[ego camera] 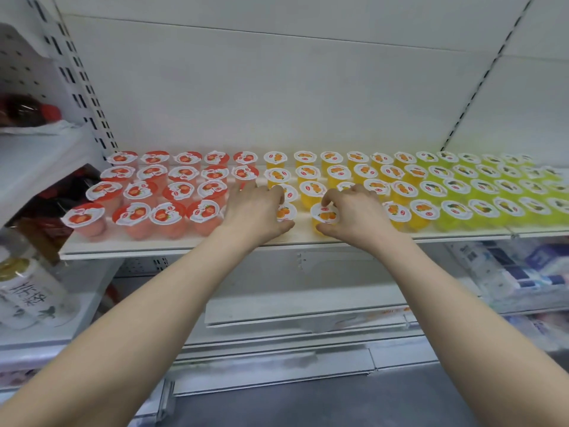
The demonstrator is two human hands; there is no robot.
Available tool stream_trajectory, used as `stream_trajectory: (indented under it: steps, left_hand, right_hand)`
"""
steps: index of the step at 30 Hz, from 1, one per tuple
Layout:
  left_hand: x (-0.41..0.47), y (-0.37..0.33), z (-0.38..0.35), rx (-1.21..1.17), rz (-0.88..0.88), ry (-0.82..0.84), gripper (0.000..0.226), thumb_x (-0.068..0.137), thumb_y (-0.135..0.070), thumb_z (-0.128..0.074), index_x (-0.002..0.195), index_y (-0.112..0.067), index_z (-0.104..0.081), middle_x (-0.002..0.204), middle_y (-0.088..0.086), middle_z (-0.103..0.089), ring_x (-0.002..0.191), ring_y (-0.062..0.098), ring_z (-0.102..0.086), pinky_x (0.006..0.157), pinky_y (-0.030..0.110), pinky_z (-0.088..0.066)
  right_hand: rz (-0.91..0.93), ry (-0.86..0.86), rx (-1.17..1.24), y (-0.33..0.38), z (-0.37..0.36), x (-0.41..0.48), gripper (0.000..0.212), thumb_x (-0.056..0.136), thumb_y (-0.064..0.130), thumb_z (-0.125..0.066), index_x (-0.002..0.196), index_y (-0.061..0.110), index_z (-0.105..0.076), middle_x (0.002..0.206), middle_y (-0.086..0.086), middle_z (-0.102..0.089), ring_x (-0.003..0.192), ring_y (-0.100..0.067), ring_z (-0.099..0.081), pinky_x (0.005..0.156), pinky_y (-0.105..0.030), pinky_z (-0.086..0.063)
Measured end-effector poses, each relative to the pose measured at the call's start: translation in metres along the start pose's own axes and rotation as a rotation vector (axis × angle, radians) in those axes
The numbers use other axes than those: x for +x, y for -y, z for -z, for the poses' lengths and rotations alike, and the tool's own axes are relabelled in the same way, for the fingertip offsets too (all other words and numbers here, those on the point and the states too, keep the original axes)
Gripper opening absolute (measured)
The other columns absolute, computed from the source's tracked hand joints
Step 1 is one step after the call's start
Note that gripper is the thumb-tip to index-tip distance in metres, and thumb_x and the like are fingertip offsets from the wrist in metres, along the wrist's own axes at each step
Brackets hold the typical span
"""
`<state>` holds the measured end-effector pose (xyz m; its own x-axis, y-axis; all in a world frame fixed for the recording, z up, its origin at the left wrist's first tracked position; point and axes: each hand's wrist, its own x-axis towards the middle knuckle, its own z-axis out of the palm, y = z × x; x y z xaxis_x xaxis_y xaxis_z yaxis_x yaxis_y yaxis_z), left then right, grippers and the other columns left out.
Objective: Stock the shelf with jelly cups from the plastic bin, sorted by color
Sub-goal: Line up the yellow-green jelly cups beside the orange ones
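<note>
Left grip (255,211): fingers curled over orange jelly cup (286,212) in front row, thumb at its near side. Right grip (354,211): thumb + fingertips pinch second orange cup (324,215) at lid rim; cup upright on shelf (154,249) nr front edge. Stock sorted L to R: red cups (138,212), orange cups (308,172), green cups (480,208). Lids white w/ fruit pic + small red logo; logo text unreadable. Bottle (27,291) far left: dark characters, too blurred to read.
</note>
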<state>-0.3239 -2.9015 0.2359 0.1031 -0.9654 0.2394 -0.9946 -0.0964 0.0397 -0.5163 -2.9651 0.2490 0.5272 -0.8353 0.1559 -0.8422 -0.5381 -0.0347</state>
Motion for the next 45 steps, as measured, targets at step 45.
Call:
stream_trajectory:
  steps: [45]
  left_hand:
    - [0.044,0.014,0.023,-0.001,0.226,0.031,0.045,0.086,-0.061,-0.052,0.116,-0.030,-0.065,0.111,0.002,-0.067,0.110,0.026,-0.056,0.083,0.033,-0.046]
  right_hand:
    - [0.051,-0.021,0.022,-0.001,0.005,0.081,0.039,0.089,0.054,-0.051,0.114,0.027,-0.064,0.113,-0.001,-0.067,0.118,-0.028,-0.048,0.091,-0.041,-0.043]
